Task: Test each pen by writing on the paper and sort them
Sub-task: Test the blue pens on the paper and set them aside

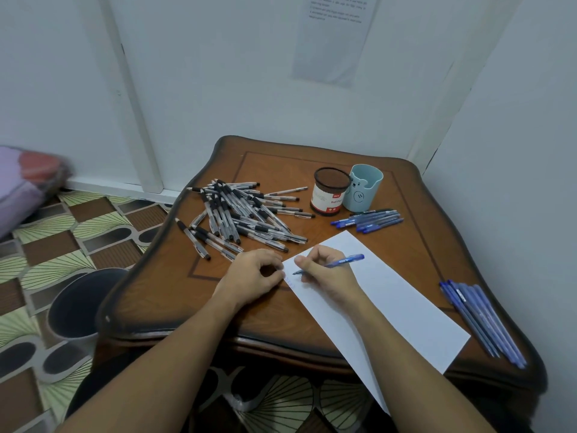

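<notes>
My right hand (324,270) grips a blue pen (346,260) with its tip down on the near-left corner of the white paper (390,295); faint blue marks show there. At the paper's left edge, my left hand (254,273) rests on the table with curled fingers that hold nothing I can see. A pile of several black-grip clear pens (240,214) lies at the table's back left. Several blue pens (368,220) lie in front of the cups, and another row of blue pens (480,320) lies along the right edge.
A brown mesh pen cup (329,195) and a light blue bear cup (363,189) stand at the back of the wooden table (175,295). A dark bin (78,304) sits on the floor at the left. Walls close in behind and on the right.
</notes>
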Available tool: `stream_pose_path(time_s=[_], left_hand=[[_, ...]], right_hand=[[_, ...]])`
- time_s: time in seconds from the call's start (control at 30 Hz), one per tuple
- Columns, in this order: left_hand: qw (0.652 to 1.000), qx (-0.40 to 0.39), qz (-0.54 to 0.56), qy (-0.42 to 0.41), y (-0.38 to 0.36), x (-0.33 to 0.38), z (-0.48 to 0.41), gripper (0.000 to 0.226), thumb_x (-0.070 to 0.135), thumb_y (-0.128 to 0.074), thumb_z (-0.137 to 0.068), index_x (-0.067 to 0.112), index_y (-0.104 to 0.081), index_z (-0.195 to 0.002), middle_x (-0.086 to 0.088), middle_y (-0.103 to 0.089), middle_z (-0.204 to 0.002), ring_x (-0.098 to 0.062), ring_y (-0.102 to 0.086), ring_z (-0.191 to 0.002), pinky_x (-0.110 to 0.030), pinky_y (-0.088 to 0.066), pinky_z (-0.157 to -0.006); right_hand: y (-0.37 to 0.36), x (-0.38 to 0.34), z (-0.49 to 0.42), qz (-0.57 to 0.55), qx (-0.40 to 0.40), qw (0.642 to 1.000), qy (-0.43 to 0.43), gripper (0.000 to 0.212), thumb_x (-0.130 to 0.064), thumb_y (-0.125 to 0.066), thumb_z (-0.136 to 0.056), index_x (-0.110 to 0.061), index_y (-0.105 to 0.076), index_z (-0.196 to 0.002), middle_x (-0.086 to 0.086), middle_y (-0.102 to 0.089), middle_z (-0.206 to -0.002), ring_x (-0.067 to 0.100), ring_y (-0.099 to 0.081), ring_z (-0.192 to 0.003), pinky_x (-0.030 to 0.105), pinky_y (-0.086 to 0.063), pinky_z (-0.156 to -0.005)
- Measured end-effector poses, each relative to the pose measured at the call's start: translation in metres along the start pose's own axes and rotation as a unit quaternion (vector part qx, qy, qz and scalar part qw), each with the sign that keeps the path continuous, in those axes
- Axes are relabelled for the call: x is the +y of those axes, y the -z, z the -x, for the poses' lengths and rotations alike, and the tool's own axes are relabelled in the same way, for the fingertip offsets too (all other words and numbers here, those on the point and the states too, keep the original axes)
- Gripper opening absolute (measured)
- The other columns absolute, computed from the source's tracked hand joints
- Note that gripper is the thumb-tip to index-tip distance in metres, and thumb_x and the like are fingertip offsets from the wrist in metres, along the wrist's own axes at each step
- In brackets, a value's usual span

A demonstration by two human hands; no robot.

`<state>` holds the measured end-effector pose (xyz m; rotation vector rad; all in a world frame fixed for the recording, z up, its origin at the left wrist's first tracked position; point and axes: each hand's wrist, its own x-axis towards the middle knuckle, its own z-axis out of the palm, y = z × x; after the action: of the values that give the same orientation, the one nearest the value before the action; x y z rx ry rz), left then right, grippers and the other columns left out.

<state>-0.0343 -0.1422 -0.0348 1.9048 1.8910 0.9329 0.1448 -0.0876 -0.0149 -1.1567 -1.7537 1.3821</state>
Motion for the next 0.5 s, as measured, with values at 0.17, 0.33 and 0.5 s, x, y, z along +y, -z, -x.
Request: stream_pose_path(time_s=[0.17,0.33,0.5], left_hand=[[1.000,0.004,-0.002,0.005,-0.001,0.000,-0.001,0.013,0.029,-0.072,-0.083,0.022,-0.076,-0.094,0.009,-0.068,-0.115,-0.002,-0.057,-0.108,-0.018,-0.039,-0.096],[1.000,0.006,-0.008,0.007,-0.001,0.001,0.000,0.015,0.028,-0.072,-0.083,0.020,-0.077,-0.095,0.008,-0.068,-0.115,-0.002,-0.057,-0.107,-0.016,-0.038,-0.093],[1.000,0.003,-0.009,0.009,-0.001,0.002,0.000,0.016,0.028,-0.072,-0.084,0.021,-0.076,-0.097,0.009,-0.068,-0.116,-0.001,-0.056,-0.107,-0.017,-0.038,-0.093]], right_hand=[[-0.005,0.011,0.002,-0.005,0.048,0.999,0.021,0.031,-0.010,-0.075,-0.083,0.007,-0.054,-0.067,0.011,-0.055,-0.058,0.006,-0.057,-0.051,0.017,-0.046,-0.053],[-0.007,0.012,0.002,0.004,0.044,0.999,0.030,0.027,0.002,-0.068,-0.081,0.005,-0.050,-0.060,0.013,-0.048,-0.058,0.006,-0.050,-0.050,0.017,-0.041,-0.050],[-0.008,0.014,0.002,0.008,0.033,0.999,0.033,0.026,0.001,-0.068,-0.081,0.009,-0.051,-0.062,0.013,-0.048,-0.060,0.003,-0.049,-0.051,0.015,-0.040,-0.048]])
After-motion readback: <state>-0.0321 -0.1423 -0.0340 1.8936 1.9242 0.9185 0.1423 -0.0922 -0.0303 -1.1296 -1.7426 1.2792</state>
